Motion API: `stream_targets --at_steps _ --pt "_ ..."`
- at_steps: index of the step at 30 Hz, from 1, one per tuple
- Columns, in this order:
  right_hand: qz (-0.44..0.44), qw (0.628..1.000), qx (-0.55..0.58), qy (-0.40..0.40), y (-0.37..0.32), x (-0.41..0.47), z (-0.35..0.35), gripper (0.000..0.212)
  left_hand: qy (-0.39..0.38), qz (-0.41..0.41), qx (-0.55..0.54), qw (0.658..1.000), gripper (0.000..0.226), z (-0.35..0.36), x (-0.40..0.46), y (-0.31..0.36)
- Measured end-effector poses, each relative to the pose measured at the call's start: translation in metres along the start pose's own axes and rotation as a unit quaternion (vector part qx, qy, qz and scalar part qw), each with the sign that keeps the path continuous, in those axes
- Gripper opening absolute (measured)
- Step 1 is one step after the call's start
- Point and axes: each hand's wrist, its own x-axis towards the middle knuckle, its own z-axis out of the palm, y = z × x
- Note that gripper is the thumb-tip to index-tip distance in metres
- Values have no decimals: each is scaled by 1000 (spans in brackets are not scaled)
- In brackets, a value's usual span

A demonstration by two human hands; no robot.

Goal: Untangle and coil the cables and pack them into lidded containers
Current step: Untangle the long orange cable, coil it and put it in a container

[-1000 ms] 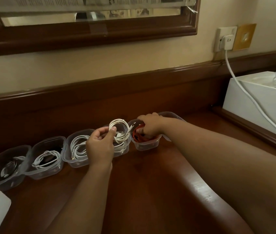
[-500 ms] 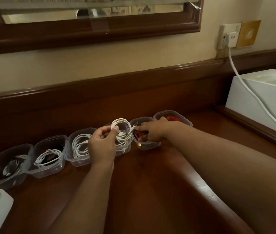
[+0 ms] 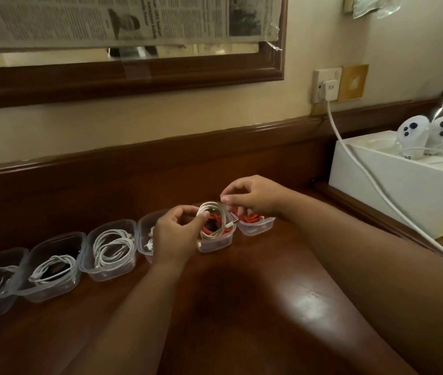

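Both hands grip one coiled white cable: the left hand pinches its left side, the right hand pinches its top strand, probably so the loops stay together. It hangs just above the clear plastic container with red cable, near the middle of the brown wooden desk.

white coiled cable held above red-cable container
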Motion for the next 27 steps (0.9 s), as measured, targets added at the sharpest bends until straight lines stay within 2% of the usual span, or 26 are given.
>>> stream_targets --at_steps 3,6,11,13,15,17,19,20,23,27 --pt "14 998 -53 6 2 -8 -20 25 -12 -52 -55 997 8 23 0 11" --pt "59 995 -50 60 17 -13 -32 29 -21 -110 -101 989 10 48 6 18" --pt "107 987 46 113 47 -9 -34 17 -72 -129 -132 980 19 83 13 21" --pt "118 981 40 147 55 -4 -36 12 -81 -78 -59 992 27 90 18 15" --pt "127 976 9 177 65 4 -38 10 -88 7 78 993 34 89 24 8" --pt "129 971 -40 197 73 12 -39 11 -101 112 250 957 38 85 27 1" --pt "124 966 -102 203 77 18 -36 17 -118 185 386 896 34 81 28 -2" --pt "120 963 -133 200 79 21 -34 19 -131 199 418 877 31 81 28 -3" --pt "113 961 -191 167 80 29 -24 14 -161 210 457 849 30 81 28 -7" --pt "132 964 -193 129 83 35 -19 15 -170 229 486 826 35 82 27 -9"
